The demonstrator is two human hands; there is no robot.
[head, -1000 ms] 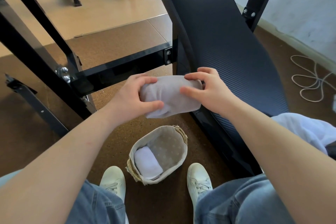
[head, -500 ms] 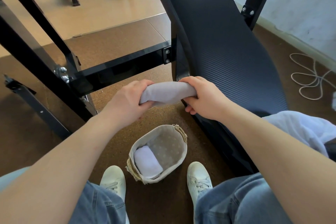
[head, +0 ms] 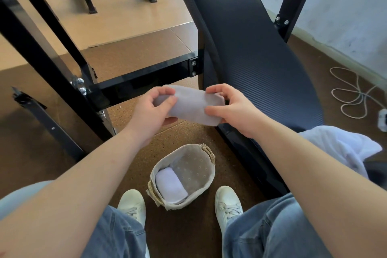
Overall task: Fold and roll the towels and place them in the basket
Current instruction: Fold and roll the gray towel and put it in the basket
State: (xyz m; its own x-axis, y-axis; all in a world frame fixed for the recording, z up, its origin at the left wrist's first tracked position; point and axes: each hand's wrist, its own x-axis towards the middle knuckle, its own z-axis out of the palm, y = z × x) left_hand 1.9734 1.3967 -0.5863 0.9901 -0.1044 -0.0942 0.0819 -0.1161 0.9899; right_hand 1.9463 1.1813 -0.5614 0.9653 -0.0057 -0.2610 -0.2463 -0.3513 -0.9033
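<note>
Head camera looks steeply down, close over knees.

We reach both bare forearms in from the lower corners of the frame, converging near the centre. Our left hand (head: 154, 111) sits just left of centre, thumb on top and fingers curled beneath, pinching shut. Our right hand (head: 232, 109) mirrors it just right of centre, thumb and fingers closed in a grip, wrist angled toward the lower right.

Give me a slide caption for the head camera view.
Both hands hold a grey towel above a basket already containing one rolled towel.
</note>
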